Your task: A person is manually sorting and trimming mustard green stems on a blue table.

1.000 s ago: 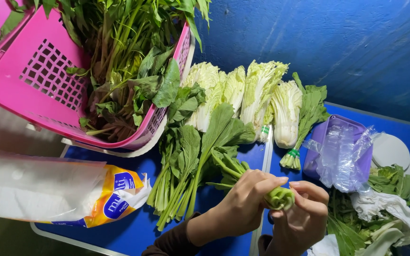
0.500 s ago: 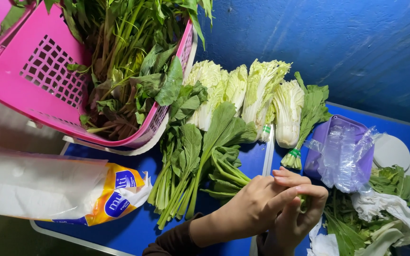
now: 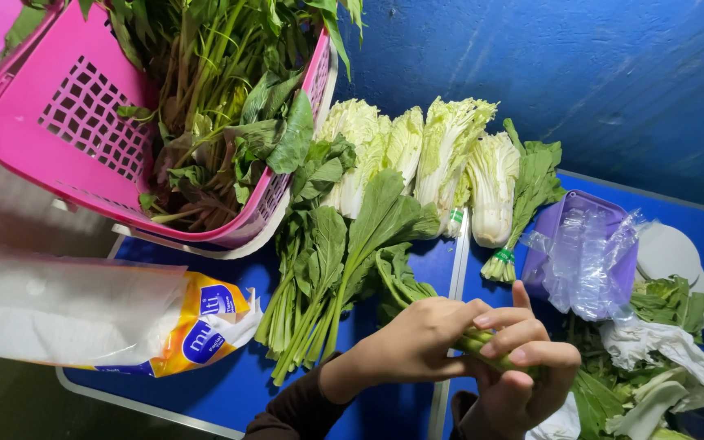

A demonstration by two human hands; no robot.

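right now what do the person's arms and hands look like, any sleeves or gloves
Both hands are bare: no gloves, rings or watch show. The left hand comes out of a dark brown long sleeve that ends at the wrist. The right hand also shows a bit of dark sleeve at the bottom edge. The fingers have short, plain nails.

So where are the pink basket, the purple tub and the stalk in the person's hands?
pink basket (image 3: 83, 122), head view, on its lattice side wall.
purple tub (image 3: 568, 208), head view, on its far rim.
green stalk (image 3: 476, 342), head view, on the stem between both hands.
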